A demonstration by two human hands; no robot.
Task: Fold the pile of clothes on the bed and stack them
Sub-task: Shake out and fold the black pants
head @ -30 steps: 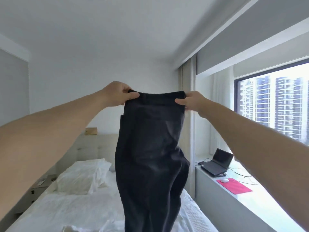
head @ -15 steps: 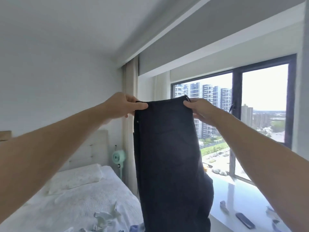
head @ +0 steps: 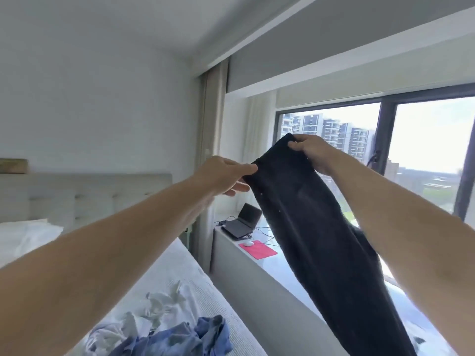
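Head view: both arms out in front, holding black trousers up in the air by the waistband. L hand pinches the nearer waistband corner, thumb on top, fingers curled under the cloth. R hand grips the far corner, fingers curled round the edge, knuckles toward cam. R hand sits higher than L, so the waistband slopes up to the right; 0.5 s ago it was about level, w/ both hands at roughly the same height. The trousers now hang slanted, running down to the lower right over the window ledge, rather than dropping straight down as before. Legs go out of frame at the bottom, so the hems can't be seen.

View has also tipped and swung since then: more of the bed shows at lower left. Pile of clothes lies on it, blue garment on top of white ones, near the bottom edge, well apart from the trousers. Laptop open on the ledge, pink mouse pad just beside it w/ a white mouse on its corner; neither showed 0.5 s ago. Window behind the R hand, tower blocks outside. Padded headboard and pillow at left.
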